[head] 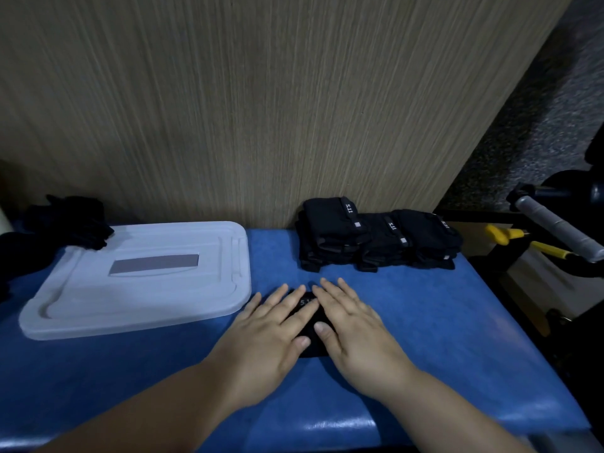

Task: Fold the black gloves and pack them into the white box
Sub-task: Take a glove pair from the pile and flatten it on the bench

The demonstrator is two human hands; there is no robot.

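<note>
The fingers (336, 299) of both hands lie straight and a little spread, pressed flat and clamped on nothing; the thumbs nearly meet over the glove (309, 317), which lies under the palms near the middle of the tabletop (441, 322), toward its front edge. The left hand (264, 328) covers its left part and the right hand (356, 325) its right; only a dark strip with white lettering shows between them.

This looks like the flattening of a fold. To do it well, press evenly with both palms and smooth from the middle outward, so no crease is trapped; keep the edges square, so it matches the stack (376, 237) at the back right corner.

Just left of the hands is the box (137, 276), by the left edge, lid up; whether it is a closed box or only a lid I cannot tell; a closed lid must come off before packing. A loose pile (72, 220) sits at the back left corner.
</note>
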